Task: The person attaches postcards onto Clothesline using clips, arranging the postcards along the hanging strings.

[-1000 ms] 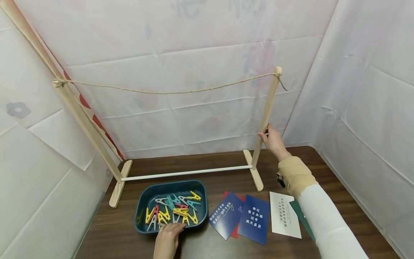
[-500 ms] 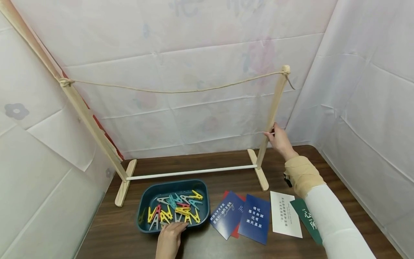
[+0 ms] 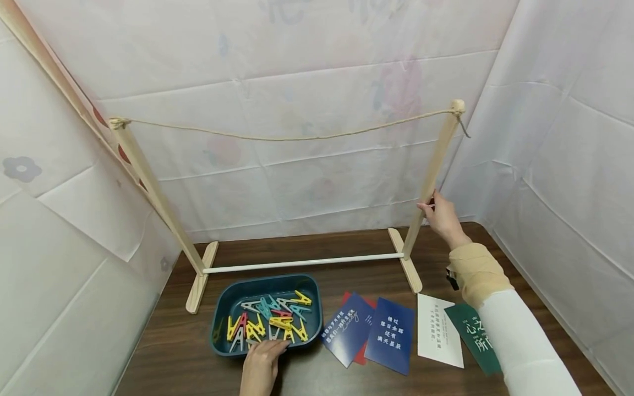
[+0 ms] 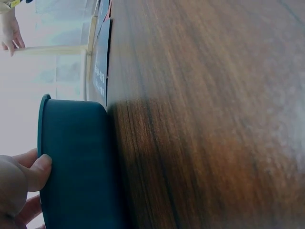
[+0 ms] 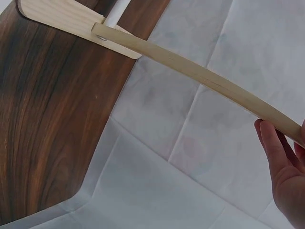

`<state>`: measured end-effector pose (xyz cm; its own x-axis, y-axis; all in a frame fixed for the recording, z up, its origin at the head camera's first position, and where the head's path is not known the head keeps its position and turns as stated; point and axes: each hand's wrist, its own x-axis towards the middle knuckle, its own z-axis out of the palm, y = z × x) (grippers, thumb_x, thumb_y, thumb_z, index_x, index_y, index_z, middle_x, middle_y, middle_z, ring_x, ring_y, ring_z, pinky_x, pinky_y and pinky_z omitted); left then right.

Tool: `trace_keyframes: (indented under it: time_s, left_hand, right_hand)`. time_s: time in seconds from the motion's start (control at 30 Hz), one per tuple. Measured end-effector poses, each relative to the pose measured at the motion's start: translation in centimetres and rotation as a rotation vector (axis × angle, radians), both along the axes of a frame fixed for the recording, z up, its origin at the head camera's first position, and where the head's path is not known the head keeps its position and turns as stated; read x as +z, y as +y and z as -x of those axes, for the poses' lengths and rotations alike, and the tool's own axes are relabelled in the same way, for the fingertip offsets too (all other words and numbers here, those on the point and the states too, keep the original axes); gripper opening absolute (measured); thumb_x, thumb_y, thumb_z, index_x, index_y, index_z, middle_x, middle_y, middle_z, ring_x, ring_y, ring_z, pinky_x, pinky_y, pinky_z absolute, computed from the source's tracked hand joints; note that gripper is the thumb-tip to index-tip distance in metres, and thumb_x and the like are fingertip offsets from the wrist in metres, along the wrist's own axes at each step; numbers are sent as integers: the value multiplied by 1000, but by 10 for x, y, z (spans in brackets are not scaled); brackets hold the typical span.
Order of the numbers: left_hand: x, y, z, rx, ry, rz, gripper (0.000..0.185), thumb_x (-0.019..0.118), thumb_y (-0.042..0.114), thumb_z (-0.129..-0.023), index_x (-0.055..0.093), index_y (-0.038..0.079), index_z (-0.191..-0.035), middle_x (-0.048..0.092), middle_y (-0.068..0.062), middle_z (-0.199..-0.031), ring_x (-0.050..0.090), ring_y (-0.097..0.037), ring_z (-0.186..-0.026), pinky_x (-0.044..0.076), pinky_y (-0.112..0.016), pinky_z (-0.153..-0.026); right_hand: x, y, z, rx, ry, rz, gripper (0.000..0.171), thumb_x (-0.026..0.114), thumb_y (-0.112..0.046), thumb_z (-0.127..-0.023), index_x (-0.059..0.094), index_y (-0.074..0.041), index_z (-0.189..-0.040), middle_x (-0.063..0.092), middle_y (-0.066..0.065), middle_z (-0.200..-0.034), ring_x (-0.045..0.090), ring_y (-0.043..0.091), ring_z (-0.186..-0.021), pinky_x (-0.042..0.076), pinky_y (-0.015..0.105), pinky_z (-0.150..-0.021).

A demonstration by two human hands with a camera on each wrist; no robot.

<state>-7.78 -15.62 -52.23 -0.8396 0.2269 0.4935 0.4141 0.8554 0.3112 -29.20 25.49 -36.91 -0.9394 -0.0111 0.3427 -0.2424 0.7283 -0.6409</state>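
A dark wooden table (image 3: 163, 335) carries everything, closed in by white sheets (image 3: 307, 110). On it stands a wooden rack (image 3: 198, 275): two slanted posts on flat feet, joined low by a white rod (image 3: 302, 263) and at the top by a slack string (image 3: 287, 137). The right hand (image 3: 442, 215) grips the rack's right post (image 3: 432, 179) about halfway up, fingers curled round it; the right wrist view shows the fingers (image 5: 281, 162) lying along the wood, with the post's foot (image 5: 62, 19) down on the table below the grip.

Nearer the person, left of that grip, the left hand (image 3: 260, 363) holds the near rim of a dark teal tray (image 3: 218, 308), fingers hooked over the edge; the left wrist view shows the thumb (image 4: 40, 169) pressed on the outer wall (image 4: 76, 162). Inside the tray, just past the fingertips, lies a heap of coloured clothes pegs (image 3: 267, 322).

Between the two hands, cards lie flat in a row: two blue cards (image 3: 376, 333) over a red one (image 3: 364, 352), then a white card (image 3: 438, 335) and a green card (image 3: 473, 335) under the right forearm.
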Motion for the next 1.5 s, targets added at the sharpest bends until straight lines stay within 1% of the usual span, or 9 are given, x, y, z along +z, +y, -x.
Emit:
trace_keyframes:
  time_s: [0.17,0.27,0.5,0.63,0.73,0.83,1.0,1.3,1.5]
  left_hand:
    - [2,1,-2,5,-19,-1,33,72,-10,-60,72,13,-83,65,5,-79,58,-11,-70,45,-33,-62]
    - [2,2,-4,7,-28,0,33,71,-10,-60,72,13,-84,65,5,-79,58,-11,-70,46,-34,-63]
    - [0,2,-6,7,18,-6,32,73,-8,-59,72,14,-82,65,6,-78,58,-10,-69,46,-32,-63]
    - [-1,3,-6,6,39,-9,32,74,-8,-58,72,14,-82,65,6,-77,58,-10,-68,46,-33,-62]
    - [-1,3,-7,7,38,-12,33,74,-8,-58,72,14,-82,65,6,-77,58,-10,-68,45,-33,-62]
    - [-1,3,-7,13,27,-12,32,74,-7,-59,72,14,-82,65,7,-78,58,-10,-69,45,-32,-62]
    - [-1,4,-9,20,14,-11,32,74,-6,-59,72,15,-82,65,7,-78,58,-10,-69,44,-32,-62]
    - [-2,5,-6,17,53,-27,31,75,-6,-58,71,15,-81,65,7,-77,58,-9,-68,45,-31,-62]
    - [-3,6,-7,19,41,-34,30,75,-6,-59,72,15,-81,65,7,-78,58,-9,-69,45,-32,-62]
  right_hand:
    - [1,7,-3,-8,30,0,25,49,-13,-91,43,7,-106,54,30,-95,56,41,-87,48,45,-63]
    - [2,10,-5,-7,26,11,25,49,-12,-91,43,7,-105,53,30,-96,55,42,-89,48,47,-65]
    - [2,20,-10,-37,8,-2,23,47,-14,-92,43,6,-103,52,31,-99,54,43,-92,47,49,-66]
    - [2,26,-10,-45,-11,0,24,47,-14,-93,42,6,-106,51,31,-102,53,44,-93,47,49,-68]
    - [2,30,-11,-48,-23,-1,26,46,-15,-93,41,6,-109,50,32,-104,52,45,-94,47,49,-68]
    - [3,34,-11,-50,-11,-13,26,46,-15,-93,42,7,-108,50,32,-103,52,44,-92,47,49,-68]
    - [4,41,-13,-60,-3,-18,22,45,-14,-93,42,7,-100,52,33,-100,54,43,-88,46,48,-66]
    - [4,53,-12,-74,4,-18,24,45,-16,-93,41,7,-99,50,34,-102,52,44,-90,46,48,-70]
    - [4,60,-13,-85,31,-17,22,46,-12,-93,42,9,-99,51,35,-100,53,45,-89,46,49,-69]
